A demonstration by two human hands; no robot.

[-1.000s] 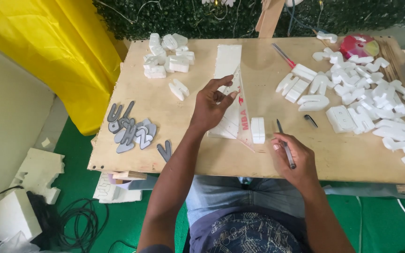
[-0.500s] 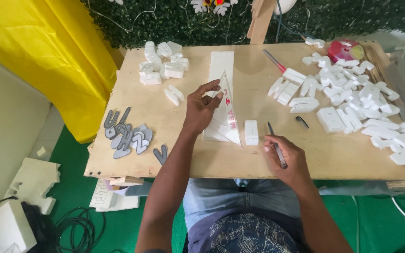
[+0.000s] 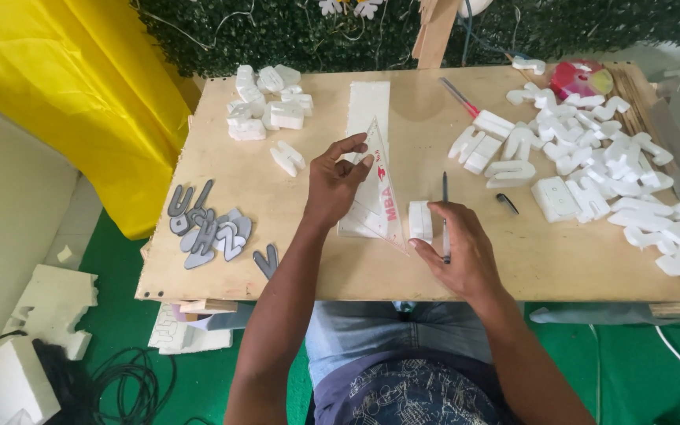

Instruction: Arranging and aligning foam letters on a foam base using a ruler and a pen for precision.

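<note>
Since a moment ago the left hand (image 3: 338, 179) has stayed pinched on the clear triangular set square (image 3: 378, 189), which stands tilted on the long white foam strip (image 3: 368, 126) at mid-table, while the right hand (image 3: 458, 250) keeps its closed grip on a dark pen (image 3: 445, 212) and has drawn closer to the small foam block (image 3: 419, 219), fingers now touching it (so the lining-up looks unfinished). Bare plywood table (image 3: 340, 271) lies open towards six o'clock up to the near edge, but white foam letters (image 3: 592, 169) crowd three o'clock, more white pieces (image 3: 265, 106) sit at eleven, and grey letters (image 3: 206, 228) at nine.
</note>
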